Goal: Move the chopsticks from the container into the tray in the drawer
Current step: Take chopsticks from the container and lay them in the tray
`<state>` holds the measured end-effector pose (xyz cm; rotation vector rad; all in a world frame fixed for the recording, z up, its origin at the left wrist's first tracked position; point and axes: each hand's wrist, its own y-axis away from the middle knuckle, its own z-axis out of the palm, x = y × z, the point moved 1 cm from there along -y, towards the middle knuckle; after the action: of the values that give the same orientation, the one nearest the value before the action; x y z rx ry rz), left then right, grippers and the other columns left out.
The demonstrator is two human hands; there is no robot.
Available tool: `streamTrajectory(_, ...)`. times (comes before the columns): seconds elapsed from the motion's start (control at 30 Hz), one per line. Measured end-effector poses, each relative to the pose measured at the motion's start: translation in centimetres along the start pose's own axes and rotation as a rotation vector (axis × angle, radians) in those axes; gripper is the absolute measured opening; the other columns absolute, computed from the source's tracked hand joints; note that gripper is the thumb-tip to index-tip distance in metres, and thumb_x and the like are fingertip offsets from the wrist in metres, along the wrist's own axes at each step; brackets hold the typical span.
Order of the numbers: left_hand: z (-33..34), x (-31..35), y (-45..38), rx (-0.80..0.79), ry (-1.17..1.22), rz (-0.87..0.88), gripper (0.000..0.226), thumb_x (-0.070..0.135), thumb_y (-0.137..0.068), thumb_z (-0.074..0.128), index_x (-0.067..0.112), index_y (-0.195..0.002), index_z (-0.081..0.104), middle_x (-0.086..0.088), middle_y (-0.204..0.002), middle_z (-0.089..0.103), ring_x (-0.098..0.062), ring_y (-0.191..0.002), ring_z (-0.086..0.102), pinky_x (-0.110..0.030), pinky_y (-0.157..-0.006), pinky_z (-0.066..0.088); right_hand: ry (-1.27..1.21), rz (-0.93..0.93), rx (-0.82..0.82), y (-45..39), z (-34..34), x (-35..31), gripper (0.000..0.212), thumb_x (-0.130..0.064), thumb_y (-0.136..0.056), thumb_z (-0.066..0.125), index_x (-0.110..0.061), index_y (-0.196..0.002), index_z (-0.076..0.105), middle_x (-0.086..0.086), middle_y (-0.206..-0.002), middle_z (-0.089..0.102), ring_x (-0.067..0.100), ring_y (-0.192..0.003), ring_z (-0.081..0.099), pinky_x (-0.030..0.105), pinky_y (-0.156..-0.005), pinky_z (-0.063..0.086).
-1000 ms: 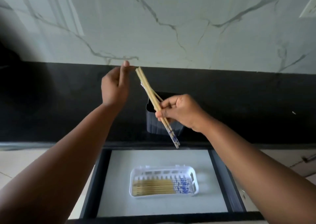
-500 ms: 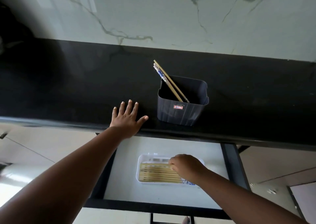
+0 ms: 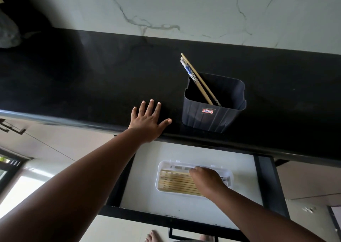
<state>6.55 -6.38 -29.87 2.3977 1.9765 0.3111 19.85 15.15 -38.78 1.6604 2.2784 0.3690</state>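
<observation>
Left hand [image 3: 147, 121] lies flat with fingers spread on the worktop [image 3: 83, 79], likely bracing. Right hand [image 3: 206, 181] reaches into the tray [image 3: 193, 195] over laid chopsticks [image 3: 175, 182]; its grip cannot be told. Beyond it, remaining chopsticks [image 3: 198, 81] lean in the container [image 3: 212, 116]

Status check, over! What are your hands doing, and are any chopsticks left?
Left hand flat on counter. Right hand in tray. Chopsticks left in container. Path clear.
</observation>
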Motion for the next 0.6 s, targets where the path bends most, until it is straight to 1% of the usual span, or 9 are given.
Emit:
streamTrajectory(0.07,0.0,0.0,0.0,-0.003,-0.005,0.001,0.085,0.077,-0.085,0.008,0.029,-0.154,-0.003,-0.001,-0.162,-0.01,-0.026,-0.148,-0.014,-0.049,-0.116,-0.007,0.0,0.014,-0.026,-0.1,0.3,0.1,0.025,0.005,-0.082,0.051,-0.009,-0.102,0.058,0.009,-0.096,0.062,0.031,-0.093,0.064,0.032,-0.063,0.038)
streamTrajectory(0.1,0.0,0.0,0.0,-0.004,-0.005,0.002,0.085,0.077,-0.085,0.008,0.029,-0.153,-0.003,-0.001,-0.162,-0.01,-0.026,-0.148,-0.014,-0.049,-0.116,-0.007,-0.006,0.018,-0.049,-0.1,0.4,0.1,0.023,0.004,-0.083,0.052,-0.01,-0.1,0.058,0.008,-0.097,0.063,0.029,-0.091,0.064,0.031,-0.063,0.038)
streamTrajectory(0.2,0.0,0.0,-0.1,-0.005,-0.002,0.004,0.085,0.078,-0.085,0.008,0.029,-0.154,-0.003,-0.002,-0.162,-0.01,-0.026,-0.148,-0.014,-0.05,-0.116,-0.007,-0.056,0.027,-0.1,-0.4,0.9,0.6,0.02,-0.001,-0.086,0.053,-0.02,-0.088,0.054,-0.001,-0.08,0.053,0.02,-0.077,0.057,0.029,-0.063,0.041)
streamTrajectory(0.23,0.0,0.0,-0.1,-0.005,-0.002,0.005,0.085,0.078,-0.085,0.008,0.029,-0.154,-0.003,-0.002,-0.162,-0.01,-0.026,-0.148,-0.014,-0.05,-0.116,-0.007,-0.069,0.032,-0.115,-0.5,0.9,0.7,0.018,-0.004,-0.088,0.052,-0.021,-0.09,0.055,-0.003,-0.078,0.049,0.017,-0.076,0.053,0.029,-0.066,0.044)
streamTrajectory(0.3,-0.1,0.0,-0.1,-0.009,-0.004,0.004,0.085,0.077,-0.085,0.008,0.029,-0.153,-0.003,-0.002,-0.162,-0.011,-0.026,-0.148,-0.014,-0.05,-0.116,-0.007,-0.112,0.066,-0.109,-0.9,1.0,0.9,0.017,-0.009,-0.094,0.048,-0.017,-0.102,0.061,0.002,-0.087,0.055,0.02,-0.083,0.056,0.032,-0.075,0.047)
streamTrajectory(0.37,-0.1,0.0,-0.1,-0.015,-0.008,0.002,0.085,0.077,-0.085,0.008,0.029,-0.153,-0.004,-0.002,-0.162,-0.011,-0.027,-0.148,-0.014,-0.05,-0.116,-0.008,-0.131,0.093,-0.091,-1.2,0.9,1.1,0.023,-0.011,-0.097,0.044,-0.015,-0.109,0.062,0.01,-0.103,0.064,0.03,-0.095,0.063,0.035,-0.077,0.047)
streamTrajectory(0.43,-0.2,0.1,-0.1,-0.018,-0.009,0.002,0.085,0.077,-0.085,0.009,0.029,-0.153,-0.004,-0.002,-0.162,-0.011,-0.027,-0.148,-0.015,-0.05,-0.116,-0.008,-0.111,0.085,-0.084,-1.1,0.9,1.1,0.023,-0.01,-0.095,0.045,-0.015,-0.11,0.062,0.011,-0.105,0.065,0.032,-0.097,0.064,0.034,-0.075,0.047)
streamTrajectory(0.53,-0.3,0.1,0.0,-0.023,-0.007,0.005,0.085,0.077,-0.085,0.009,0.028,-0.154,-0.004,-0.003,-0.162,-0.011,-0.027,-0.148,-0.014,-0.05,-0.116,-0.008,-0.044,0.043,-0.059,-0.8,0.9,1.1,0.022,-0.002,-0.088,0.051,-0.015,-0.104,0.06,0.006,-0.096,0.066,0.028,-0.088,0.067,0.03,-0.064,0.043)
streamTrajectory(0.6,-0.5,0.2,0.0,-0.025,-0.01,0.006,0.084,0.076,-0.086,0.01,0.028,-0.154,-0.004,-0.003,-0.162,-0.011,-0.027,-0.148,-0.014,-0.05,-0.116,-0.007,-0.011,0.033,-0.039,-0.7,0.8,1.0,0.023,-0.002,-0.087,0.05,-0.014,-0.104,0.059,0.006,-0.094,0.066,0.028,-0.086,0.066,0.031,-0.062,0.041)
